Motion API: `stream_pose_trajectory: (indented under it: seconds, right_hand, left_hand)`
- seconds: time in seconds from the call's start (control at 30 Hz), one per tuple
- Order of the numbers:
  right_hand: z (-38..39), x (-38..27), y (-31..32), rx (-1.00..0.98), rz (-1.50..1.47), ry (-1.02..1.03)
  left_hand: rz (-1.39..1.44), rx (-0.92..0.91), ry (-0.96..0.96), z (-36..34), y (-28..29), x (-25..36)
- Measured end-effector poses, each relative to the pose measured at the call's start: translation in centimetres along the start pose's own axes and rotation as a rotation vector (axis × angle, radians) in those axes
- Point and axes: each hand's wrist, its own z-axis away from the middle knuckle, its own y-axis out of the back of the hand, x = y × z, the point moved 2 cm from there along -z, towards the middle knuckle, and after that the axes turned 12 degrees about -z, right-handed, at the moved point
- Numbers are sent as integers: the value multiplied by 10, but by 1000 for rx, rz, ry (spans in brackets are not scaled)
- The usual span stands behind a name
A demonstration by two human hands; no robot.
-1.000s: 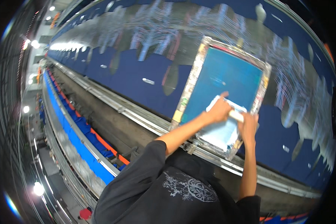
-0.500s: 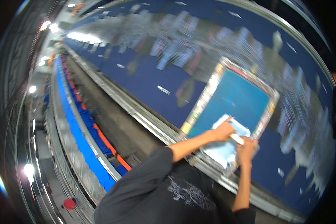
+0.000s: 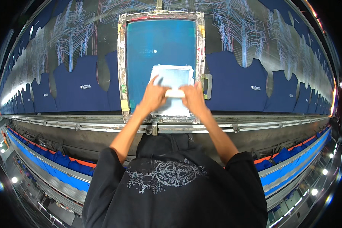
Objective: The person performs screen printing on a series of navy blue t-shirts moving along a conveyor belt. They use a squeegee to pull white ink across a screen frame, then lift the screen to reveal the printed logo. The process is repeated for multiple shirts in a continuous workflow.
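Observation:
My left hand [image 3: 153,97] and my right hand [image 3: 193,99] are closed on a pale squeegee bar [image 3: 174,93], one at each end. The bar lies across a white ink patch [image 3: 172,72] in the lower part of a blue mesh screen [image 3: 152,41] with a worn, stained frame [image 3: 123,57]. A metal handle [image 3: 207,86] juts from the frame's right side. Navy fabric panels [image 3: 235,95] with small white prints lie either side of the screen on a dark printing table [image 3: 114,36] marked with blue and red lines.
A metal rail [image 3: 262,125] runs along the table's near edge. Lower left and right are other long benches [image 3: 60,174] with bright blue and orange edging and navy cloth. Lamps [image 3: 15,179] and cables show at the rims.
The whole view has swung from a slanted angle to a level one, with the screen now upright near the centre. Both hands are still on the bar within the white ink area.

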Motion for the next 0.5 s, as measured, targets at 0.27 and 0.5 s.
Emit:
stream_pose_trajectory:
  seconds: [0.27, 0.5]
  right_hand:
    - [-19, -14, 20, -51, 25, -80]
    - [-50, 12, 19, -19, -1, -8]
  left_hand:
    - [-29, -26, 72, -9, 14, -4]
    - [-29, -23, 26, -41, 13, -23]
